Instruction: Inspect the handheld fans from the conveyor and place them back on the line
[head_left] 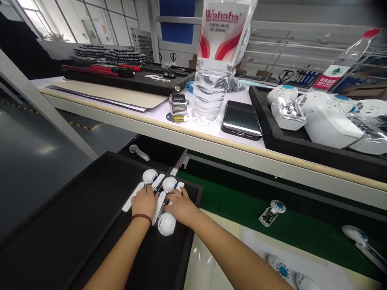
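Note:
My left hand (pixel 145 203), with a dark red band at the wrist, curls over white handheld fans lying close together on a black tray (pixel 105 189). Near its fingertips is a round fan head (pixel 150 176), and a white handle (pixel 133 197) shows to its left. My right hand (pixel 181 206) has its fingers and thumb bent around another fan, whose head (pixel 169 184) sits just above them. One more fan head (pixel 167 224) rests below, between my two wrists. My fingers hide parts of the handles.
Beyond the tray is a green conveyor belt (pixel 229 189) with an opened fan (pixel 269 213) on it. A shelf above bears a water bottle (pixel 211 80), a phone (pixel 242 120), a tally counter (pixel 177 105) and a black tray (pixel 272 137) of white parts. Another fan (pixel 139 153) lies behind.

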Tool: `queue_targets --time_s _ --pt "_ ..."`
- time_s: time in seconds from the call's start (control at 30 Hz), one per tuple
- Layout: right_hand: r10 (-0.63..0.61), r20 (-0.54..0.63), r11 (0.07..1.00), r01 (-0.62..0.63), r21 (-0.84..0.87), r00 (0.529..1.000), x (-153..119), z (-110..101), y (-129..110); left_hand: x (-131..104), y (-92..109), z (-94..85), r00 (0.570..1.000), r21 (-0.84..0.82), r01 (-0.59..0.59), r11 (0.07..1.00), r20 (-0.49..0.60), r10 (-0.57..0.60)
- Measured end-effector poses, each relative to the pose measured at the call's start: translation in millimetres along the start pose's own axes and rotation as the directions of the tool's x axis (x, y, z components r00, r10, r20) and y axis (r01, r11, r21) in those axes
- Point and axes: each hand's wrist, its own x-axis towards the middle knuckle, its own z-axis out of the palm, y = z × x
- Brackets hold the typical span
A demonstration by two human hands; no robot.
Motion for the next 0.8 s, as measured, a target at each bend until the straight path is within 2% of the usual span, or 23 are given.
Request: queue_targets --time_s 0.2,0.3,0.37,0.4,0.43,0.47,0.5,0.53,0.57,0.63,0.67,0.7,0.73,0.77,0.8 --pt "-0.005 0.0 0.999 0.005 0.038 1.0 4 1 -2 -4 7 8.6 0.996 0.065 0.078 0.995 -0.036 -0.076" --pt "-0.015 -0.01 0.998 0.015 0.065 1.0 0 -5 -3 -2 6 5.6 0.996 0.068 0.084 0.994 -0.04 -0.081" --pt "0.01 -0.056 0.99 -0.002 0.139 0.998 -13 -10 4 -4 4 0.1 0.995 0.059 0.084 0.995 -0.052 -0.081" --pt "0.083 -0.077 0.976 -0.066 0.209 0.994 -23 -12 11 -7 4 -3.5 0.994 0.055 0.085 0.995 -0.066 -0.081" --pt "0.217 -0.087 0.939 -0.184 0.291 0.972 -37 -12 23 -12 5 -7.4 0.993 0.053 0.088 0.995 -0.088 -0.084" --pt "0.394 -0.078 0.865 -0.341 0.367 0.916 -54 -11 38 -18 7 -11.1 0.99 0.049 0.082 0.995 -0.115 -0.076" --pt "0.59 -0.047 0.743 -0.519 0.422 0.806 -73 -7 56 -25 11 -14.4 0.989 0.04 0.054 0.998 -0.14 -0.048" --pt "0.772 -0.008 0.574 -0.691 0.44 0.636 -93 -2 76 -34 17 -16.7 0.989 0.026 0.001 1.0 -0.149 0.003" --pt "0.89 0.015 0.404 -0.805 0.433 0.455 -114 5 97 -43 24 -18.0 0.988 0.009 -0.068 0.998 -0.142 0.068" --pt "0.994 0.077 0.039 -0.914 0.405 0.077 -153 22 136 -59 43 -16.3 0.979 -0.011 -0.179 0.984 -0.105 0.177" --pt "0.99 0.116 -0.119 -0.913 0.389 -0.079 -170 32 153 -65 51 -13.1 0.977 -0.003 -0.196 0.981 -0.084 0.195" --pt "0.967 0.153 -0.249 -0.893 0.376 -0.206 -184 41 168 -69 58 -8.0 0.981 0.013 -0.181 0.983 -0.068 0.181" --pt "0.938 0.184 -0.342 -0.865 0.367 -0.292 -195 50 179 -72 62 -0.7 0.987 0.022 -0.145 0.989 -0.061 0.147" --pt "0.916 0.207 -0.399 -0.84 0.367 -0.345 -203 59 189 -72 63 8.9 0.993 -0.018 -0.099 0.995 -0.065 0.098" --pt "0.902 0.22 -0.43 -0.823 0.372 -0.372 -209 67 196 -71 62 20.8 0.997 -0.093 -0.059 0.994 -0.06 0.053"
